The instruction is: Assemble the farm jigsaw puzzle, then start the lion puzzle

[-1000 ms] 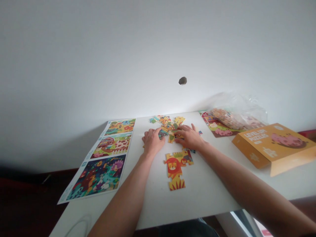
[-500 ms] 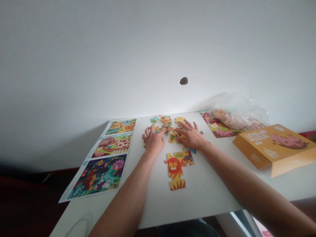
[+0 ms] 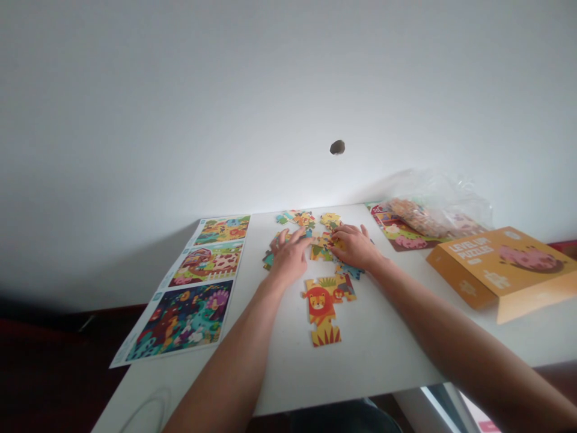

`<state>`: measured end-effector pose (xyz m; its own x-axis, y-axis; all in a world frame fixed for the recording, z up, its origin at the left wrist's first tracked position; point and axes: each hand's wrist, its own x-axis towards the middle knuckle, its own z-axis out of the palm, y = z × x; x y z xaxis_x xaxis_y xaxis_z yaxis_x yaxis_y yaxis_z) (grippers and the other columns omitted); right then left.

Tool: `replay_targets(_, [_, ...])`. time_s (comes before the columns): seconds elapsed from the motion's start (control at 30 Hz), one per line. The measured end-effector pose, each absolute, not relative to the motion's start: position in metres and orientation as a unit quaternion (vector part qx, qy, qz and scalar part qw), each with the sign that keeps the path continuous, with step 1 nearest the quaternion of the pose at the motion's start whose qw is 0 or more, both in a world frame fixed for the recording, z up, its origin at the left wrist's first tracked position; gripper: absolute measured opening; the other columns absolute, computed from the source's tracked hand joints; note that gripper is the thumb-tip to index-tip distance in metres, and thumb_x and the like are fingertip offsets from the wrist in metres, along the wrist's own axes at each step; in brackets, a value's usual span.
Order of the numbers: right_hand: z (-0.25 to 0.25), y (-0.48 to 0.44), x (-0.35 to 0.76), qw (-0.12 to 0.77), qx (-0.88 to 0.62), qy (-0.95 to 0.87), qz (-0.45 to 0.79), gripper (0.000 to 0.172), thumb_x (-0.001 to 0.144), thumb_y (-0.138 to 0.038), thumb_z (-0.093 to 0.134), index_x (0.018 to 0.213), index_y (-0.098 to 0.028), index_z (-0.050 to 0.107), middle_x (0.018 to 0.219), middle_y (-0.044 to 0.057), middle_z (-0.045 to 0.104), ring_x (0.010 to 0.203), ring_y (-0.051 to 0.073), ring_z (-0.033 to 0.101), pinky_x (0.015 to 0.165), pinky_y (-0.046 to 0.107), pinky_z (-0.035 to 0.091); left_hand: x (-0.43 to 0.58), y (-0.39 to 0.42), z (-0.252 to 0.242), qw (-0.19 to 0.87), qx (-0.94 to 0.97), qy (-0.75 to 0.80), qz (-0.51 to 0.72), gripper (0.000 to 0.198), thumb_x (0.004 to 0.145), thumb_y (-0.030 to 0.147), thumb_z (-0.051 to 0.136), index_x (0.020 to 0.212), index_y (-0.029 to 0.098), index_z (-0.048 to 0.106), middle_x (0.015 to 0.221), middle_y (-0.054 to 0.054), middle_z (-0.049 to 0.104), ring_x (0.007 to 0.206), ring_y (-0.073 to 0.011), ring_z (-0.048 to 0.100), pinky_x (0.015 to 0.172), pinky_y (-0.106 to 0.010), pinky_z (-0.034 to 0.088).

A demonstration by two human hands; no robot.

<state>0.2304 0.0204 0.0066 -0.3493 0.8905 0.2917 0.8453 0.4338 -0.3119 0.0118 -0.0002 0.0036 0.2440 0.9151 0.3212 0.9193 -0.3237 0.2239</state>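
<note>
Several loose jigsaw pieces (image 3: 303,219) lie in a pile at the far middle of the white table (image 3: 369,355). My left hand (image 3: 290,257) rests flat on the pile's left side, fingers stretched out. My right hand (image 3: 355,245) lies on the pile's right side with its fingers curled over a piece; what they hold, if anything, is hidden. Just nearer to me sits a joined patch of pieces with a lion (image 3: 325,307).
A long reference sheet with three pictures (image 3: 193,287) lies at the left. An orange puzzle box (image 3: 498,264) stands at the right. Behind it are a clear plastic bag of pieces (image 3: 428,210) and another picture sheet (image 3: 396,233). The wall has a small hole (image 3: 336,147).
My left hand has shifted right and flattened, fingers stretched out over the pile. My right hand's fingers spread half a second ago, then drew together over a piece.
</note>
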Motion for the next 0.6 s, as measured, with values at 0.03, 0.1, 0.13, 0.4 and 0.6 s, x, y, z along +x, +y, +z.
replay_targets(0.03, [0.007,0.020,0.230,0.210,-0.535,-0.817,0.052,0.024,0.086,-0.036,0.059,0.105,-0.025,0.066,0.127,0.007,0.062,0.123,0.030,0.050,0.108,0.068,0.019,0.013,-0.002,0.003,-0.006,-0.815,-0.547,-0.191,0.058,0.079,0.005,0.047,0.123,0.038,0.064,0.147,0.005,0.048,0.136,-0.0311,0.031,0.108,-0.057,0.029])
replay_targets(0.1, [0.008,0.019,0.229,0.205,-0.552,-0.807,0.042,0.023,0.085,-0.033,0.058,0.104,-0.024,0.067,0.124,0.007,0.063,0.118,0.030,0.053,0.109,0.067,0.020,0.016,-0.004,0.001,-0.025,-0.841,-0.509,-0.182,0.060,0.079,0.002,0.044,0.123,0.038,0.064,0.145,0.005,0.051,0.138,-0.0294,0.031,0.110,-0.059,0.025])
replay_targets(0.13, [0.008,0.019,0.229,0.202,-0.564,-0.800,0.035,0.022,0.085,-0.031,0.056,0.102,-0.023,0.067,0.122,0.007,0.064,0.116,0.030,0.054,0.108,0.066,0.021,0.017,-0.004,0.000,-0.031,-0.842,-0.507,-0.183,0.061,0.078,0.001,0.043,0.121,0.037,0.065,0.143,0.004,0.053,0.138,-0.0292,0.031,0.110,-0.060,0.024])
replay_targets(0.4, [0.003,0.024,0.239,0.183,-0.592,-0.785,0.008,0.064,0.074,-0.007,0.047,0.133,-0.030,0.056,0.145,0.005,0.049,0.135,0.033,0.037,0.107,0.066,0.023,0.015,-0.001,0.004,-0.041,-0.805,-0.557,-0.202,0.055,0.072,-0.002,0.043,0.103,0.033,0.073,0.128,0.002,0.064,0.125,-0.0290,0.044,0.108,-0.057,0.026])
replay_targets(0.6, [0.004,0.026,0.238,0.165,-0.543,-0.822,0.052,0.044,0.081,-0.013,0.045,0.114,-0.029,0.068,0.135,0.002,0.060,0.140,0.032,0.031,0.109,0.069,0.013,0.014,0.001,0.002,-0.015,-0.785,-0.580,-0.219,0.051,0.075,0.001,0.045,0.107,0.032,0.070,0.123,0.001,0.066,0.122,-0.0287,0.045,0.105,-0.056,0.027])
